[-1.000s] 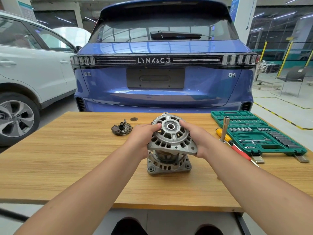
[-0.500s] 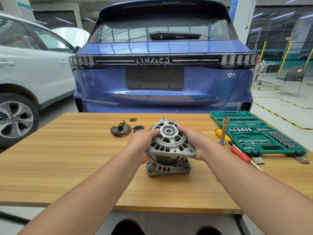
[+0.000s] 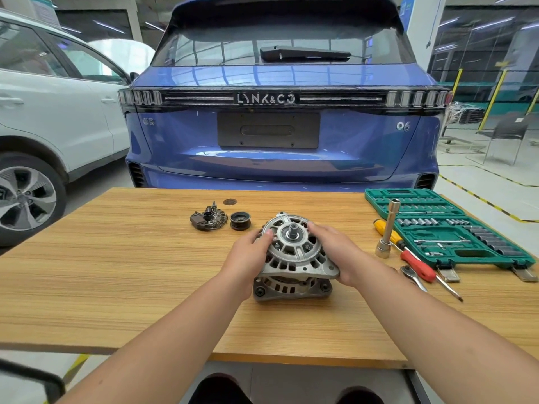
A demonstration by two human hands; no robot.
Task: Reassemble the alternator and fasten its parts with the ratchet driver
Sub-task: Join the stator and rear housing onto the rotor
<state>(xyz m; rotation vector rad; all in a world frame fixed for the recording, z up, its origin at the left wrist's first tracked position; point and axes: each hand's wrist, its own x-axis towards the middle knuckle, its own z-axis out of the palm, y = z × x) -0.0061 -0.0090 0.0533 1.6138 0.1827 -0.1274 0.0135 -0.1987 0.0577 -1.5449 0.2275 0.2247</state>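
- Head view: the front housing (image 3: 294, 249) has dropped lower onto the alternator body (image 3: 291, 288) at mid-tabletop (image 3: 131, 272); the rotor shaft (image 3: 292, 230) now pokes through its bearing hole.
- Left hand (image 3: 248, 256) and right hand (image 3: 335, 255) each keep a grasping grip on the housing's sides.
- It looks nearly seated, so bolts likely come next; the ratchet (image 3: 412, 277) lies right of the alternator.
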